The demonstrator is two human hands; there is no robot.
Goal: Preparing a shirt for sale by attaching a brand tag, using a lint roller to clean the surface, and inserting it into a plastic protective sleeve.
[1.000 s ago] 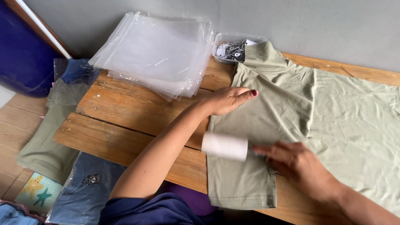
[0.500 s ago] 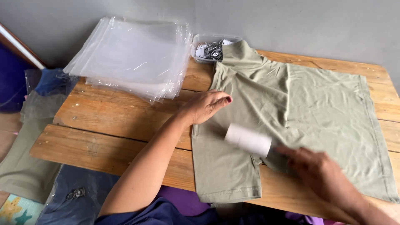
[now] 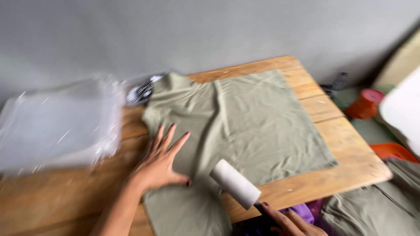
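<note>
Head view, and it is blurred all over: the left hand (image 3: pixel 162 162) lies flat with fingers spread, pressing the olive shirt (image 3: pixel 245 126) onto the wooden bench (image 3: pixel 350 153) near its front edge, gripping nothing. Just to its right the white lint roller (image 3: pixel 234 183) angles across the shirt's lower part, tilted toward the front edge. The right hand (image 3: pixel 288 222) sits at the bottom edge, its grip closed on the roller's dark handle, though much of that hand is cut off. At the bench's left end lies a smeared stack of clear plastic bags (image 3: pixel 57 124). Orange things off the right edge are too blurred to identify.
</note>
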